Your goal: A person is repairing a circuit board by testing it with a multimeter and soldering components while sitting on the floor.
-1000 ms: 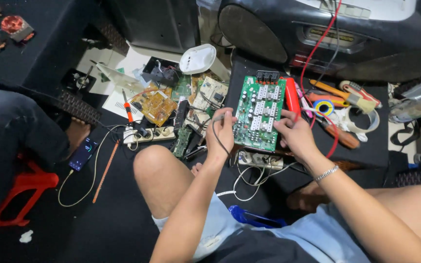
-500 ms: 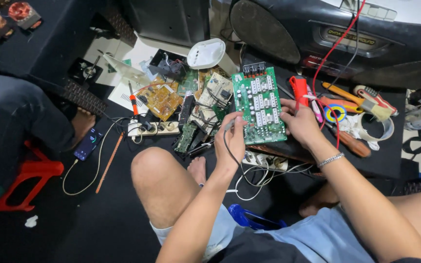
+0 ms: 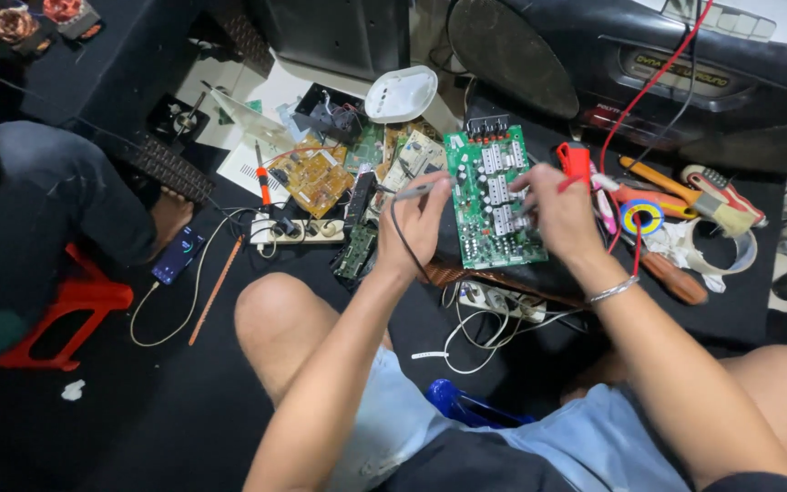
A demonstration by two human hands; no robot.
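Both hands have lifted slightly over the board since a moment ago. Left hand (image 3: 419,226) pinches a thin black-wired probe (image 3: 412,192) at the left edge of the green circuit board (image 3: 492,196); right hand (image 3: 562,208), fingers curled, touches the board's right edge beside a glossy red probe handle (image 3: 575,162).

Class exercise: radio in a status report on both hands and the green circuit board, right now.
Left hand holds black probe at green circuit board. Right hand holds red probe at board's right edge. White cables tangled below.
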